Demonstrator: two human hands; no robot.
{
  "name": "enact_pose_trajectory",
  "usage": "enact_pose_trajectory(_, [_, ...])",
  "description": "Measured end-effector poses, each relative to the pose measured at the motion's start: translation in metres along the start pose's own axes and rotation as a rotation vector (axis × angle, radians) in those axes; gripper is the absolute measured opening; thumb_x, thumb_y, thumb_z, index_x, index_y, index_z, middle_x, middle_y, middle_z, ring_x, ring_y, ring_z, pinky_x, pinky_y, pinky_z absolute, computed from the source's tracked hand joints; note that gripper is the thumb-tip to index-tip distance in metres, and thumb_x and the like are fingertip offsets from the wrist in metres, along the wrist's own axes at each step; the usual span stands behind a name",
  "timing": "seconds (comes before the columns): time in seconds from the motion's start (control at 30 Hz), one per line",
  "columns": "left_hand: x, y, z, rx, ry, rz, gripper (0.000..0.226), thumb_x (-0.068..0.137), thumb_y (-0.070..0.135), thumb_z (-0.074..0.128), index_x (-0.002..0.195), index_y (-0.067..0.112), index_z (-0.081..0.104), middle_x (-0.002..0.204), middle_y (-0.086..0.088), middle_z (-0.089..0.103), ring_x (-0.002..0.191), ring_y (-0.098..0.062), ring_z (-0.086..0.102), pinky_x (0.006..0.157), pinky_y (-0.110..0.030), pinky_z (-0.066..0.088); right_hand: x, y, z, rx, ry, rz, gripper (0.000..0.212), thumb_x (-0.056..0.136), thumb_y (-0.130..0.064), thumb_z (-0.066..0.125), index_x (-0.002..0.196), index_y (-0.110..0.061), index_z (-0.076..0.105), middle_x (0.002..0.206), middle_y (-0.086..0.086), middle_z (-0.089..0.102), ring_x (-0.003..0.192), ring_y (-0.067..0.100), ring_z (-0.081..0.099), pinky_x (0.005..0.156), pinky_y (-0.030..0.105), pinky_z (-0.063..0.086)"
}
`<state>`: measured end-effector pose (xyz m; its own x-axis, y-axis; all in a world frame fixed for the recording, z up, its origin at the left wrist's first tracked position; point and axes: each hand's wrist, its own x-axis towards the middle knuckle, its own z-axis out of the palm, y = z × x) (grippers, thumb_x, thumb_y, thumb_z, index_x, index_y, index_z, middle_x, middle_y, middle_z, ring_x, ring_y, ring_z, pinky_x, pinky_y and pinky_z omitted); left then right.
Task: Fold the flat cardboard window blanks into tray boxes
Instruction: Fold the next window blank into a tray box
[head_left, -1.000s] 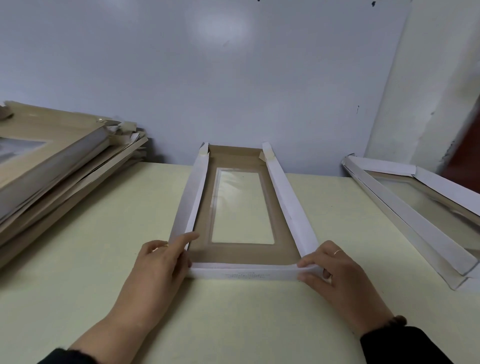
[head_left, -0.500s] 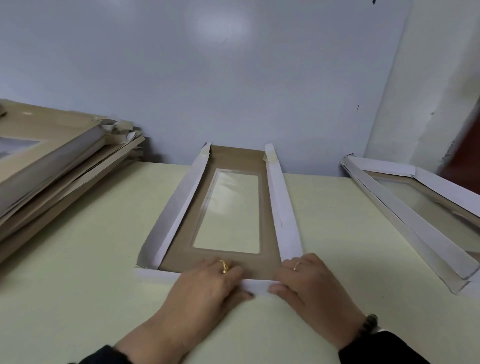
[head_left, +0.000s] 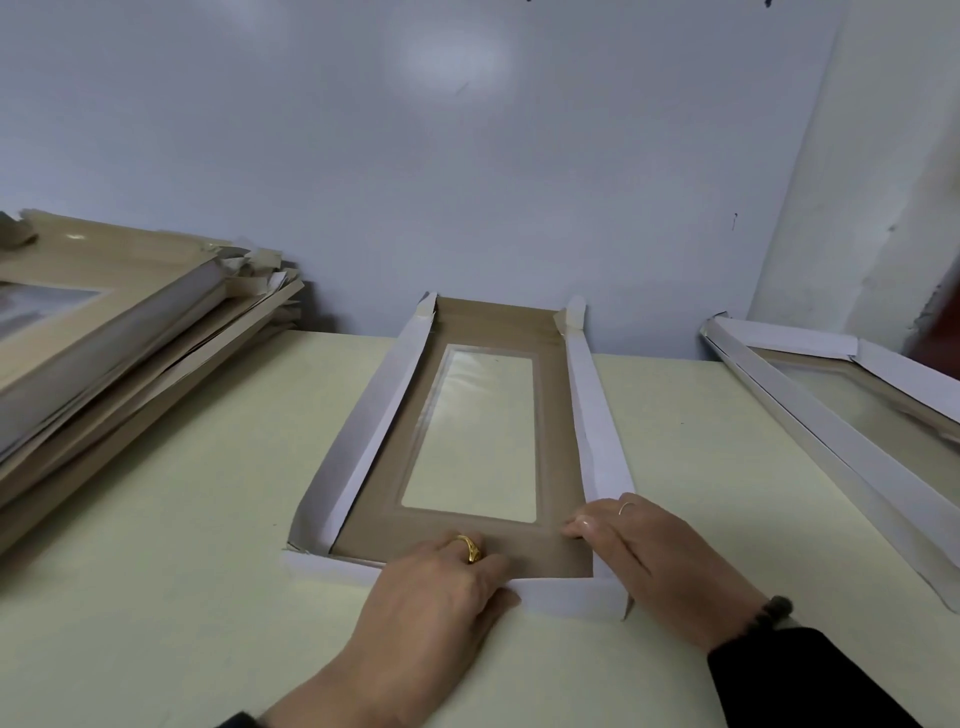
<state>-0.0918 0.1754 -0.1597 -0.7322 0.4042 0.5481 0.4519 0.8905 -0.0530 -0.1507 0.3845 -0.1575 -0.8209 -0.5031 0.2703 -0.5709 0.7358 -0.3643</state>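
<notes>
A cardboard window blank, brown inside and white outside with a clear film window, lies lengthwise on the table with its side walls partly raised. The left wall leans outward; the right wall stands steeper. My left hand is at the middle of the near flap, fingers curled onto the brown floor and thumb on the flap's white outer face. My right hand lies over the near right corner, its fingertips reaching onto the brown floor.
A thick stack of flat blanks fills the left of the pale green table. A folded tray box sits at the right, against the wall corner. A grey wall stands right behind the blank's far end.
My left hand left the near left corner and came to the middle of the near flap. My right hand shifted inward onto the right corner. The left wall has splayed outward.
</notes>
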Motion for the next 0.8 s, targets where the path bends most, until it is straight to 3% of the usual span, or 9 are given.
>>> enact_pose_trajectory(0.1, [0.000,0.001,0.000,0.018,0.009,-0.011,0.039,0.043,0.038,0.091,0.052,0.026,0.055,0.053,0.012,0.052,0.045,-0.008,0.052,0.036,-0.016,0.027,0.000,-0.007,-0.004,-0.006,0.019,-0.044,0.048,0.094,-0.043,0.022,0.076,-0.011,0.053,0.077,-0.004,0.050,0.076,0.010,0.043,0.075,0.031,0.040])
enact_pose_trajectory(0.2, [0.000,0.001,0.000,0.033,0.025,-0.002,0.034,0.048,0.038,0.088,0.053,0.026,0.056,0.053,0.012,0.052,0.046,-0.007,0.053,0.037,-0.016,0.028,-0.003,-0.014,-0.007,-0.040,0.019,-0.088,0.047,0.092,-0.057,0.021,0.061,-0.022,0.032,0.065,-0.006,0.036,0.065,0.012,0.037,0.064,0.029,0.037])
enact_pose_trajectory(0.27, [-0.001,0.000,0.000,0.043,0.054,-0.004,0.022,0.064,0.039,0.070,0.053,0.026,0.056,0.052,0.011,0.051,0.046,-0.006,0.053,0.038,-0.017,0.030,-0.006,-0.018,-0.006,-0.081,0.070,-0.155,0.045,0.084,-0.057,0.032,0.056,-0.022,0.033,0.060,-0.009,0.034,0.058,0.012,0.037,0.059,0.026,0.033])
enact_pose_trajectory(0.37, [-0.001,0.001,-0.001,0.045,0.054,-0.029,0.026,0.071,0.038,0.043,0.052,0.025,0.055,0.051,0.009,0.050,0.047,-0.007,0.053,0.041,-0.018,0.031,-0.010,-0.019,-0.005,-0.174,0.182,-0.237,0.049,0.077,-0.055,0.050,0.051,-0.015,0.038,0.055,-0.007,0.037,0.050,0.011,0.037,0.052,0.022,0.030])
enact_pose_trajectory(0.5, [0.000,0.002,-0.003,0.013,0.021,-0.014,0.017,0.063,0.037,0.062,0.052,0.024,0.057,0.052,0.011,0.051,0.048,-0.007,0.054,0.040,-0.017,0.033,-0.012,-0.017,-0.006,-0.171,0.250,-0.221,0.054,0.072,-0.057,0.053,0.047,-0.012,0.037,0.054,-0.007,0.034,0.044,0.016,0.038,0.044,0.024,0.029])
enact_pose_trajectory(0.67, [0.001,0.003,-0.005,-0.019,-0.018,-0.011,0.017,0.059,0.035,0.067,0.053,0.024,0.056,0.053,0.012,0.050,0.049,-0.007,0.054,0.040,-0.017,0.032,-0.013,-0.020,-0.007,-0.206,0.258,-0.262,0.048,0.073,-0.050,0.054,0.048,-0.013,0.037,0.053,-0.003,0.039,0.043,0.015,0.038,0.041,0.026,0.032])
enact_pose_trajectory(0.8, [0.000,-0.001,-0.009,-0.034,-0.055,0.005,0.021,0.063,0.037,0.066,0.053,0.025,0.051,0.052,0.013,0.048,0.048,-0.004,0.051,0.041,-0.015,0.028,-0.018,-0.023,-0.004,-0.230,0.205,-0.262,0.035,0.080,-0.041,0.047,0.056,-0.016,0.047,0.055,-0.007,0.047,0.045,0.015,0.044,0.042,0.026,0.037])
